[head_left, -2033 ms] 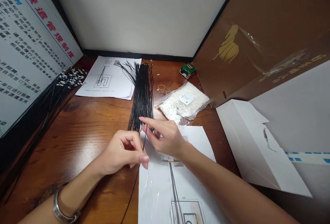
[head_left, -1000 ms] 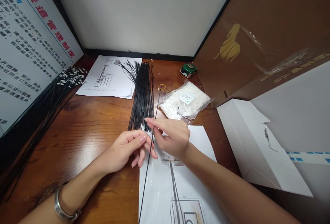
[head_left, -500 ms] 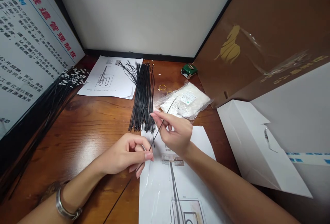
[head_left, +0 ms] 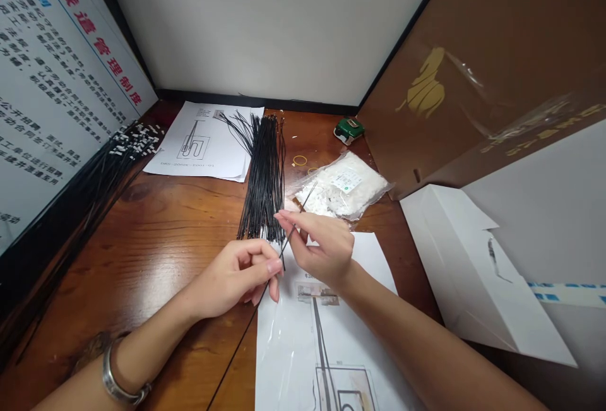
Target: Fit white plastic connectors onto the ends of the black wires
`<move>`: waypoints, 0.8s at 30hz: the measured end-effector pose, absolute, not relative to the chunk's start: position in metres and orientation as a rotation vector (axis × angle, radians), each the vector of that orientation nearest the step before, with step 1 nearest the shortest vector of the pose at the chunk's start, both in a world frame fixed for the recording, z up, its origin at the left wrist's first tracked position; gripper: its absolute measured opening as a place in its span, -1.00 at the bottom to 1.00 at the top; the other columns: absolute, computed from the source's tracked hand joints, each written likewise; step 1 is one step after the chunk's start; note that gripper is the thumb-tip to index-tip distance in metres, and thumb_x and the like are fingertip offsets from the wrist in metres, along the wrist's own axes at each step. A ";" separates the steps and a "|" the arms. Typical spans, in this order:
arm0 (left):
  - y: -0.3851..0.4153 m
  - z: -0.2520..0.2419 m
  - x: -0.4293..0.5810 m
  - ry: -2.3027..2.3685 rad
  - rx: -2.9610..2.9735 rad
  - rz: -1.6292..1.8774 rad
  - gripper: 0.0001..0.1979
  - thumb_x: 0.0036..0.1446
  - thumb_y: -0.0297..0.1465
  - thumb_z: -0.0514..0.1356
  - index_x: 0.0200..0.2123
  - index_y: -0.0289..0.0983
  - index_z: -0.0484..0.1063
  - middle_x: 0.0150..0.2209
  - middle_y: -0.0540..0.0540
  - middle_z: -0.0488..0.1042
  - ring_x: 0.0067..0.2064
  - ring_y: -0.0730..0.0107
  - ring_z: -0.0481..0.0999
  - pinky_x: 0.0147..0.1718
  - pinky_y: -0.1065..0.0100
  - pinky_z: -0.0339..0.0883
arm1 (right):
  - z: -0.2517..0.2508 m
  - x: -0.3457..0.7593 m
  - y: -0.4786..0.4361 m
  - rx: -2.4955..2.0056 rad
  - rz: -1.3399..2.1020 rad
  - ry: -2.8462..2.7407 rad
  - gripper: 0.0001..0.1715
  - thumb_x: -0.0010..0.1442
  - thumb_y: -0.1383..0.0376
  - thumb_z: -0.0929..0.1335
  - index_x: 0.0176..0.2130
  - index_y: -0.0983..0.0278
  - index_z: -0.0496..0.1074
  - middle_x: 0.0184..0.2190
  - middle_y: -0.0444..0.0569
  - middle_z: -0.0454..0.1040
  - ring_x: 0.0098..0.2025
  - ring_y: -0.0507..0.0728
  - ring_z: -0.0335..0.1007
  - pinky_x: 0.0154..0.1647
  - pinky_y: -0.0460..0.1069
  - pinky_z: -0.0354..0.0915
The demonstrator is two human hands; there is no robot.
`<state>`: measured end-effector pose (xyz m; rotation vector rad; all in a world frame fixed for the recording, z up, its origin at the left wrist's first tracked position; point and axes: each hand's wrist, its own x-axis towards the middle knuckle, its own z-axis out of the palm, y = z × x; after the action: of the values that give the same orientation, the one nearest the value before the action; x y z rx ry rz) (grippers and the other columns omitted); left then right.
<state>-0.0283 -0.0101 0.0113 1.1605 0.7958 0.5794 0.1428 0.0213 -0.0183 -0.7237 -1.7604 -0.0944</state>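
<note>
A thin black wire (head_left: 237, 351) runs from the bottom edge up through my left hand (head_left: 241, 278), pinched between thumb and fingers. Its upper end slants past the fingers of my right hand (head_left: 322, 244) and points toward the plastic bag. The thumb and index fingertips of my right hand are pressed together; anything between them is too small to name. Just beyond both hands lies a thick bundle of black wires (head_left: 262, 177), with one loose end sticking out toward me. A clear bag of small white parts (head_left: 350, 184) rests behind my right hand.
A printed drawing sheet (head_left: 284, 360) lies under my hands, another paper (head_left: 175, 165) at the back left. White-tipped black wires (head_left: 135, 142) lie along the left panel. A green tape measure (head_left: 349, 130) and yellow rubber band (head_left: 300, 160) sit behind; a white box (head_left: 454, 253) stands right.
My left hand has moved slightly up and right along with the wire. The wire's upper end has shifted down and left. My right hand has dropped a little, its fingertips still together.
</note>
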 end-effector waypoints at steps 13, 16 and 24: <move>-0.012 0.009 -0.031 0.782 1.179 0.632 -0.64 0.18 -0.16 0.17 -0.52 -0.29 0.29 -0.60 -0.05 0.45 -0.61 0.55 0.27 -0.60 0.47 0.12 | -0.018 0.144 0.022 -0.889 0.033 -1.623 -0.76 0.10 0.54 0.36 -0.29 0.22 0.46 -0.49 -0.17 0.59 -0.70 -0.07 0.27 -0.70 -0.13 0.27; -0.011 0.009 -0.030 0.797 1.185 0.661 -0.66 0.19 -0.18 0.16 -0.50 -0.30 0.30 -0.59 -0.03 0.45 -0.62 0.56 0.28 -0.62 0.48 0.12 | -0.016 0.142 0.020 -0.657 -0.002 -1.809 -0.74 0.11 0.57 0.32 -0.27 0.24 0.45 -0.42 -0.12 0.63 -0.51 -0.01 0.52 -0.56 -0.14 0.42; -0.011 0.005 -0.031 0.787 1.124 0.735 -0.70 0.18 -0.24 0.20 -0.51 -0.31 0.32 -0.60 -0.01 0.45 -0.61 0.57 0.30 -0.59 0.50 0.18 | -0.014 0.143 0.018 -0.693 -0.018 -1.763 -0.69 0.09 0.58 0.37 -0.21 0.24 0.45 -0.44 -0.11 0.63 -0.50 0.00 0.55 -0.54 -0.16 0.46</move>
<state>-0.0308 -0.0111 0.0053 1.1243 0.7867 0.7347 0.1429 0.0183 -0.0144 -0.6931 -1.7627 -0.0183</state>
